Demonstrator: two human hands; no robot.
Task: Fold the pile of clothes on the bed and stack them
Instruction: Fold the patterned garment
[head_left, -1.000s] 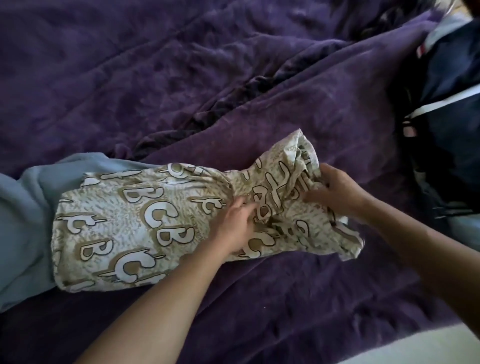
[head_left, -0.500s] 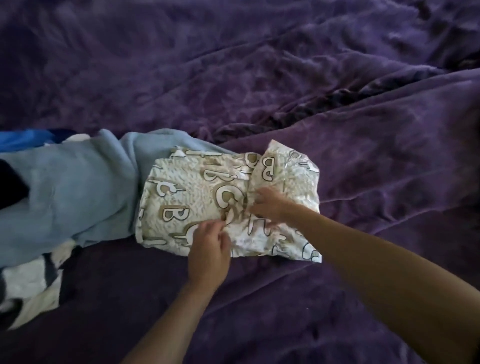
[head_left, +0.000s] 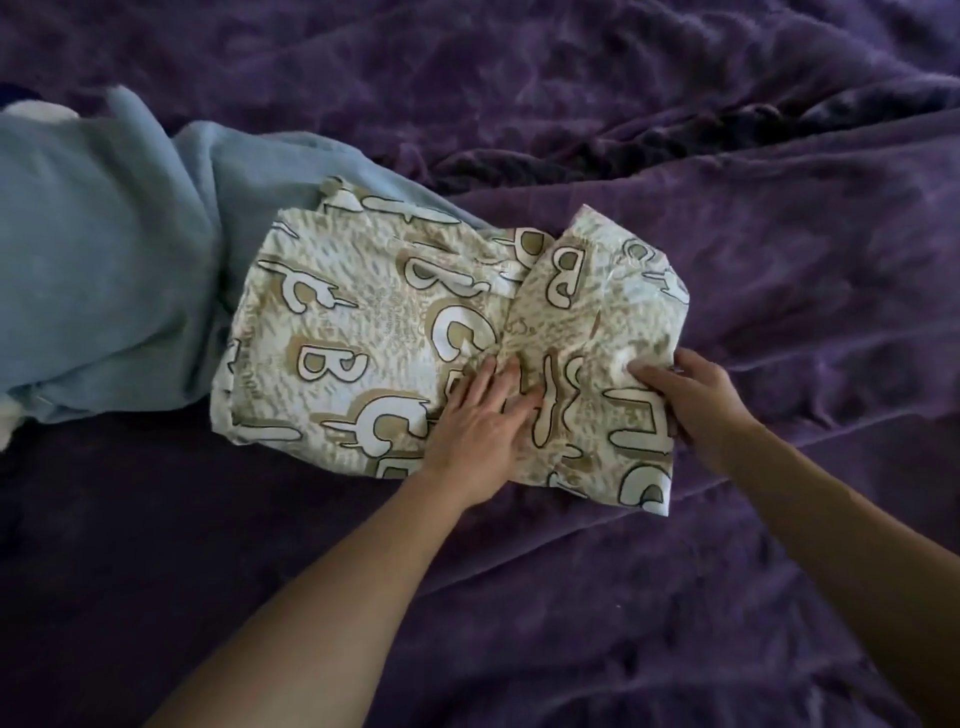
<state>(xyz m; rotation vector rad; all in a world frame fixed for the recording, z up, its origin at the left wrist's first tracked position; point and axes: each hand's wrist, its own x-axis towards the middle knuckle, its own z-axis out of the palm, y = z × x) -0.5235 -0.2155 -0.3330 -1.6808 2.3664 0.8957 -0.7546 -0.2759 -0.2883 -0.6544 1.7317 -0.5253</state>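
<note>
Letter-print garment (head_left: 374, 332) folded into a rough rectangle near the middle of the purple blanket (head_left: 727, 234): cream cloth with big tan and white letters. Left end lying over the edge of a light blue garment (head_left: 104, 270), itself spread toward the left border. Right part doubled over on top as a rumpled flap.

Left hand (head_left: 480, 423) palm down on the garment's near middle — fingers straight, close together, pointing up and away, pressing the cloth flat just left of the flap's edge. Forearm reaching in from the lower left, wrist straight.

Right hand (head_left: 693, 402) at the garment's right edge, knuckles up, fingers curled round the fold, thumb laid on top of the cloth — clamped on that edge, by the look of it, though with fingertips hidden beneath the fabric. Forearm coming in from the lower right.

Hands near each other, not touching, a strip of printed cloth between.

Small white scrap (head_left: 36, 111) past the blue garment at far left, too little shown to name.
</note>
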